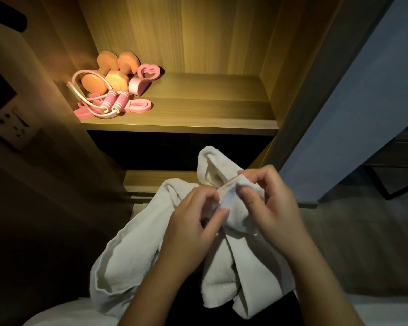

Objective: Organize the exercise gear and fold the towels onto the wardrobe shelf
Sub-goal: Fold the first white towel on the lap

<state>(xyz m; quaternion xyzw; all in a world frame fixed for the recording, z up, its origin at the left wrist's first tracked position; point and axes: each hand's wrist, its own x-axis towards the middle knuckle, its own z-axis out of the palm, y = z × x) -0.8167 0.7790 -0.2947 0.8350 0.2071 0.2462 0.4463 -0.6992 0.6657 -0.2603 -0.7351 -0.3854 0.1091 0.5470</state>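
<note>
A white towel (132,252) hangs crumpled in front of me, below the lit wardrobe shelf (198,109). My left hand (193,222) and my right hand (271,208) both pinch the towel's bunched edge close together, fingers curled round the cloth. On the shelf's left side lie two orange dumbbells (113,74), a pink skipping rope (113,103) with its handles side by side, a pink resistance band (137,105) and a pink hand grip (144,78).
The shelf's right half shows bare wood. A lower wooden ledge (156,180) sits under a dark gap. A wall socket (12,124) is on the left panel. A dark-framed table (396,165) stands at right on the floor. White fabric (66,314) lies at the bottom edge.
</note>
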